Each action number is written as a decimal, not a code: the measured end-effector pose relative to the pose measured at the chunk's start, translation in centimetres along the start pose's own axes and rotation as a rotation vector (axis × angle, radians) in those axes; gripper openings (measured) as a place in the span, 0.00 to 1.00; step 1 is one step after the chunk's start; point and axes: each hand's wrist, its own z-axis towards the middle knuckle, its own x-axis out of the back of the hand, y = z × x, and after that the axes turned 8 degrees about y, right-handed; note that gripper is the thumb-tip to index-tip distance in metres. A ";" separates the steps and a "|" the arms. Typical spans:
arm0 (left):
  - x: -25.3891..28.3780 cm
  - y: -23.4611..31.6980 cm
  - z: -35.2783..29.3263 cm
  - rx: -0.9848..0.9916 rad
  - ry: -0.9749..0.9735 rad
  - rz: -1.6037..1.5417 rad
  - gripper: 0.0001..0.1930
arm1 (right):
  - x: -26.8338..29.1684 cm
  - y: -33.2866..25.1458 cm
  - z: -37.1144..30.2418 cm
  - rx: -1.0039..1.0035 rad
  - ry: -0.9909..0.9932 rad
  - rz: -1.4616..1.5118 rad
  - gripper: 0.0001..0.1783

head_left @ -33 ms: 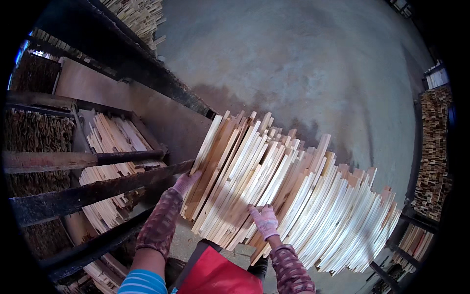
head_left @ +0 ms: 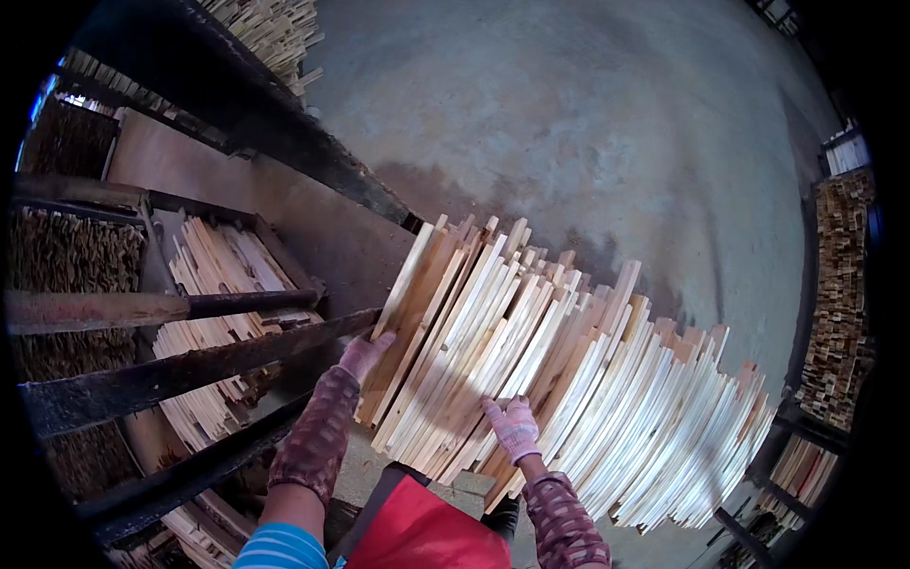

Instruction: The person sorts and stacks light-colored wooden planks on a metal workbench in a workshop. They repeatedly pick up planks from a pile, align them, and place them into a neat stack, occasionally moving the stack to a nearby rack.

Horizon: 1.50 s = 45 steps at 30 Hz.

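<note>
A broad row of long, pale wooden strips (head_left: 455,351) lies side by side in front of me, slanting up to the right with uneven ends. At its left edge, my left hand (head_left: 363,357), in a pinkish glove, is closed on the outermost strip (head_left: 402,275). The thumb shows on the strip's face; the other fingers are mostly hidden at its side. My right hand (head_left: 515,429), in a pink and white glove, rests on the strips near their close ends. Its thumb and fingers are apart, touching the wood.
Dark metal bars (head_left: 190,358) reach in from the left, one ending beside the row. More strips (head_left: 223,332) lie stacked beyond them. Concrete floor (head_left: 531,104) stretches ahead. A tall wood stack (head_left: 836,294) stands at the far right, another pile (head_left: 270,38) at top left.
My left hand has shifted slightly to the right, and the near end of the outermost strips has moved in a little with it. My right hand stays almost in place.
</note>
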 end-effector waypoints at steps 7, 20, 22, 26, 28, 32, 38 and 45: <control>-1.3 -1.3 -0.1 -0.164 0.163 -0.177 0.35 | -0.7 -0.9 -1.2 -0.124 0.011 0.040 0.53; -2.3 2.0 0.8 0.092 0.233 0.326 0.42 | -0.6 0.4 -0.8 -0.143 -0.139 -0.135 0.60; -2.1 0.5 2.2 0.108 0.165 0.291 0.42 | -0.2 -0.5 -1.1 -0.151 -0.137 -0.104 0.60; -3.5 -3.7 3.3 -0.313 0.376 -0.111 0.43 | 0.5 -1.9 -1.3 -0.156 -0.169 -0.144 0.60; -3.0 -1.1 3.0 -0.013 0.166 0.275 0.42 | 0.9 -1.7 -0.9 -0.189 -0.179 -0.128 0.60; -2.6 0.7 3.9 -0.003 0.137 0.401 0.40 | -2.3 3.2 0.6 -0.047 -0.178 -0.187 0.60; -4.2 -0.2 1.0 -0.288 0.570 0.240 0.33 | 1.0 -1.1 -0.7 -0.176 -0.245 -0.055 0.62; -9.5 -3.7 -5.3 -0.469 0.400 0.174 0.33 | -1.2 1.2 0.2 -0.185 -0.168 0.234 0.58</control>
